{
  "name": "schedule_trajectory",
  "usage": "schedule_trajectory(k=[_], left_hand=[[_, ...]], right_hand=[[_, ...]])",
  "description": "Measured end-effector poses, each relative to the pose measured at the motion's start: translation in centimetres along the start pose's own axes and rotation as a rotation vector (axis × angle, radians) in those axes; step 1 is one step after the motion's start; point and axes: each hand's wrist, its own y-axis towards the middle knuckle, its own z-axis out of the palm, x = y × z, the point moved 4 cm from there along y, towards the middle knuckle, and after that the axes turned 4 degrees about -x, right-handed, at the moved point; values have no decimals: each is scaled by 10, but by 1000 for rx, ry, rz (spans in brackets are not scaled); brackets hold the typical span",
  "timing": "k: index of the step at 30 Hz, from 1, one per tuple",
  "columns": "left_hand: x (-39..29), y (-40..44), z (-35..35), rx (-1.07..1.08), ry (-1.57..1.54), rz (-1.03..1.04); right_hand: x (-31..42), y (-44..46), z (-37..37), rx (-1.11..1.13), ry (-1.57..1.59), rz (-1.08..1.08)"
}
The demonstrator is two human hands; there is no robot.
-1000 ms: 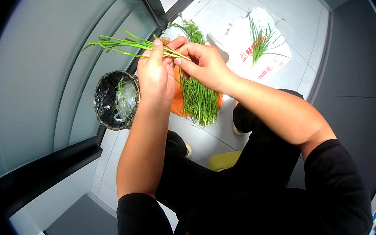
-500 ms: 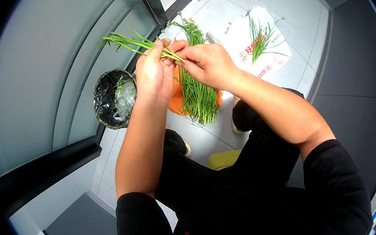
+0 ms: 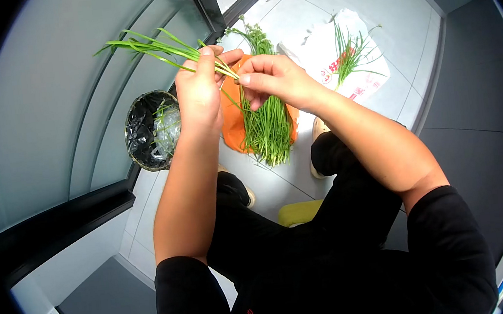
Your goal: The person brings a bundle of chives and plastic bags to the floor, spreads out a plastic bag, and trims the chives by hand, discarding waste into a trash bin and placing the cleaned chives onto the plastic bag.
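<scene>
My left hand [image 3: 200, 92] is closed around a small bunch of green chives [image 3: 147, 48], their long leaves pointing up and to the left. Thumb and forefinger of my right hand [image 3: 277, 79] pinch the pale lower ends of the stems, and its other fingers curl loosely. A single chive dangles below the two hands. Beneath them a large pile of chives [image 3: 267, 134], with flower buds at its far end, lies on an orange bag [image 3: 233, 128] on the floor.
A bin [image 3: 138, 134] lined with a black bag stands at the left, with clear plastic and green scraps inside. At the back right, a white plastic bag [image 3: 317, 48] with red print carries a few chives [image 3: 348, 57]. A glass door [image 3: 37, 129] borders the left side.
The held bunch has shifted left and its leaves now spread further that way. My right hand has turned, its fingers loosening, and one chive now hangs down beneath the hands.
</scene>
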Motion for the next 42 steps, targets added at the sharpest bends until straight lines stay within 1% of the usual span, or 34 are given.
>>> schedule_trajectory(k=[1,4,8,10,11,13,14,16,17,19,20,21,23,24,25,26,27,28,29,32,33,34,35,37,39,41,42], left_hand=[[-1,-1,2,17,43,44],[-2,-4,5,7,85,69],[-3,-1,1,22,88,60],[-6,-1,-1,-6,77,55],[-6,0,-2,-5,77,57],[-4,3,-6,-8,81,68],[-4,6,-8,-2,84,78],[-2,7,-9,47,117,15],[-2,4,-8,52,117,20],[8,-6,5,223,157,-176],[18,-9,10,244,183,-224],[21,-13,16,298,235,-237],[24,-14,20,265,294,-253],[25,-13,21,279,292,-257],[29,-12,21,339,374,-303],[35,-12,23,398,455,-346],[40,-11,27,411,454,-348],[46,-10,32,433,508,-395],[52,-10,38,457,563,-441],[68,-5,57,491,473,-475],[77,0,64,511,417,-477],[90,6,70,563,356,-505],[99,7,79,523,321,-532],[125,12,97,511,26,-589],[158,28,118,566,28,-589],[181,52,146,596,25,-594],[192,66,162,570,117,-542]], right_hand=[[0,1,0,-19,-32,-3],[-5,4,-2,-62,-36,-16],[-5,5,0,-32,15,-39],[-6,4,0,-23,-11,28],[-4,3,-2,-23,-12,25],[-6,3,-6,39,-181,139],[-6,5,-12,38,-183,127],[-8,8,-24,-45,-254,84],[-8,9,-25,-49,-255,78],[-5,10,-35,-233,-77,71],[-8,11,-34,-257,-42,79],[-9,11,-30,-213,-33,49],[-9,8,-27,-165,21,60],[-9,7,-28,-220,-12,27],[-7,4,-31,-235,-14,28],[-6,2,-30,-135,78,84],[-6,0,-28,-36,171,138],[-8,4,-33,-174,58,56],[-10,5,-40,-191,58,54],[-9,-1,-74,-379,-210,73],[-18,8,-93,-368,-200,71],[-14,10,-113,-374,-319,87],[-8,6,-132,-377,-435,108],[-6,-9,-169,-426,-326,213],[-15,-21,-203,-480,-251,254],[-29,-23,-244,-560,-240,236],[-37,-20,-267,-615,-247,171]])
